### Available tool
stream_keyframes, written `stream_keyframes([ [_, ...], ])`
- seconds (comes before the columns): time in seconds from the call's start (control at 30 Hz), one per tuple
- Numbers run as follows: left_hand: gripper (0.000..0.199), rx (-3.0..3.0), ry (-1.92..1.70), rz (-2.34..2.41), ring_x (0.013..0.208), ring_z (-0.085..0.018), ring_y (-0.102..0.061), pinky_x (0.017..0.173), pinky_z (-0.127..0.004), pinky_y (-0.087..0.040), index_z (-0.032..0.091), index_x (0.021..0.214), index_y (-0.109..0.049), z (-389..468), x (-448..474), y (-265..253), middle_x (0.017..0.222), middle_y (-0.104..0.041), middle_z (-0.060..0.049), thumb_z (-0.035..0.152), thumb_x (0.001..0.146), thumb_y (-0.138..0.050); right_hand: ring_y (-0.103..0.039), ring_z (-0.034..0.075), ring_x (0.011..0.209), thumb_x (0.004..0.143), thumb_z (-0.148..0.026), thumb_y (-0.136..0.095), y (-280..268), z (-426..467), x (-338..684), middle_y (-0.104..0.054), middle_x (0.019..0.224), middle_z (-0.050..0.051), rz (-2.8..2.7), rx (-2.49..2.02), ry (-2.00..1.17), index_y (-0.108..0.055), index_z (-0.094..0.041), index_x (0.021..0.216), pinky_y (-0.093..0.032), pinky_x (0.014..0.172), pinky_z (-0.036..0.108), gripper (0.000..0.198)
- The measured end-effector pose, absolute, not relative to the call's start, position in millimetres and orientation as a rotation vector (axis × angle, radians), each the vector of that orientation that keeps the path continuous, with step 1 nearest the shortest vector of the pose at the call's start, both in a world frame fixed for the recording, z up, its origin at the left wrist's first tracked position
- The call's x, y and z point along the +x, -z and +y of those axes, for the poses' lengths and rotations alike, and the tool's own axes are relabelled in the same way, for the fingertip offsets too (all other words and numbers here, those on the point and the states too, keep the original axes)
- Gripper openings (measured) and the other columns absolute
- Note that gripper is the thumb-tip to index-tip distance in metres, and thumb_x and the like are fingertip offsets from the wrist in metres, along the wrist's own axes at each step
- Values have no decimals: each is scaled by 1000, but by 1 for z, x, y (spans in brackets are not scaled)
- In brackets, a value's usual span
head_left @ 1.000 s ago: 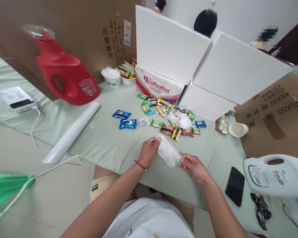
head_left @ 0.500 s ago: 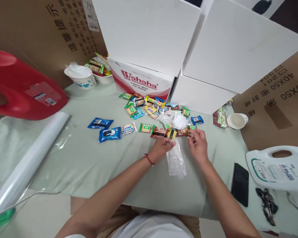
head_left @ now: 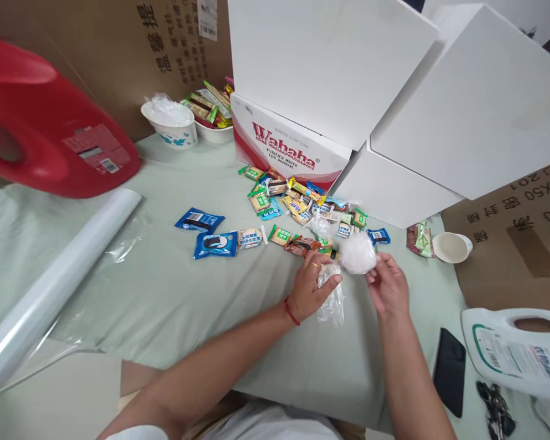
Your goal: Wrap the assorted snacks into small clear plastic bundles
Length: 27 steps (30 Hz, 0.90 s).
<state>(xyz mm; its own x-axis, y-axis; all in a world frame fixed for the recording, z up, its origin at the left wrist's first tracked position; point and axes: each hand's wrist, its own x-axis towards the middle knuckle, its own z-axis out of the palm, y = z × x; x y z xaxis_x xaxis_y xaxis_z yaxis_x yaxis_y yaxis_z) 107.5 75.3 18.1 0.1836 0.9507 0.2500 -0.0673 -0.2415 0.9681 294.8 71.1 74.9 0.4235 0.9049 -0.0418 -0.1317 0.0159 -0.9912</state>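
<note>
Round white plastic bundle (head_left: pixel 357 252): just right of centre, at the near edge of the snack packets (head_left: pixel 305 200). Right hand (head_left: pixel 389 282) has it by the right edge, thumb and fingers pinched narrow. Whether it's lifted or resting on the packets, can't tell.

Clear plastic bag (head_left: pixel 332 308) on the near side of the bundle, crumpled, hanging or lying over the table cloth (head_left: pixel 256 305). Left hand (head_left: pixel 310 287) is over its far end, thumb and index apart; can't tell if the other fingers grip the bag.

Handling, judged by looks: bundle very light, soft, squashy; thin film, probably slippery, tears if yanked. Best hold is a light pinch on a loose fold at the rim. Bag likewise light and limp, likely clingy; take by an edge or corner.

Further out: two blue packets (head_left: pixel 215 244) left of the pile. Wahaha box (head_left: pixel 288 143) behind it, white boxes (head_left: pixel 330 67) above and right. Cup (head_left: pixel 453 247) far right, phone (head_left: pixel 450 373) and keys (head_left: pixel 495 406) near right. Plastic roll (head_left: pixel 64 281) and red jug (head_left: pixel 59 122) left.
</note>
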Motion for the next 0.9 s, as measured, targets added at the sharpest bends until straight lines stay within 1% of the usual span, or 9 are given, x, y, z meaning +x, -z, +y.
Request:
stream_keyframes([
  [0.1,41,1391,-1169,868,66,-11,-46,62,-25,-41,19,103,-55,77,108,-17,89,-57,-1,52,84,-72,-46,9,57,73,-42,-85,-51,49,265,-57,69,-4,-860,-1366,-932,-69,-22,83,-39,54,22,28],
  [0.2,42,1332,-1113,831,69,-12,-50,63,-25,-41,18,98,-60,85,107,-12,84,-59,-1,54,81,-74,-52,10,63,78,-39,-82,-38,40,249,-62,75,-2,-971,-1407,-933,-71,-21,88,-44,61,24,23],
  [0.3,44,1102,-1080,796,60,-10,-47,56,-23,-38,17,87,-60,97,105,-7,69,-56,2,60,83,-69,-47,8,57,76,-39,-83,-44,43,260,-59,72,-4,-781,-1334,-854,-68,-21,87,-40,55,23,26],
  [0.4,47,919,-1026,758,50,-8,-42,49,-22,-32,17,82,-60,107,102,-3,59,-52,5,61,77,-75,-44,7,54,72,-37,-84,-65,57,288,-56,71,-6,-656,-1247,-634,-64,-21,86,-38,52,22,29],
  [0.57,38,783,-1011,618,57,-9,-53,54,-23,-40,15,78,-66,107,101,-1,65,-61,2,48,71,-84,-51,11,60,82,-43,-75,-92,95,321,-58,75,-3,-930,-1345,-305,-64,-21,92,-45,59,25,26],
  [0.67,35,738,-1024,603,57,-10,-55,55,-23,-41,15,80,-68,106,102,-2,67,-62,2,43,69,-86,-60,16,77,88,-46,-67,-91,98,309,-66,101,5,-1246,-1530,-293,-67,-22,108,-52,69,32,32],
  [0.77,40,741,-1019,663,55,-9,-55,53,-22,-40,16,84,-67,107,102,-2,66,-62,4,44,66,-89,-62,25,107,88,-46,-68,-79,76,281,-61,130,12,-1618,-1481,-302,-64,-25,126,-54,88,41,44],
  [0.83,43,744,-1002,713,53,-8,-54,51,-21,-39,16,84,-65,108,103,-2,65,-60,5,46,65,-90,-60,29,116,86,-45,-72,-67,58,267,-65,129,11,-1819,-1434,-372,-67,-27,124,-52,97,45,42],
  [0.9,47,735,-998,751,51,-7,-50,49,-20,-37,16,82,-63,109,103,-1,63,-58,6,50,64,-90,-65,26,103,90,-43,-68,-56,48,266,-73,111,8,-1791,-1481,-455,-73,-26,112,-53,93,43,27],
])
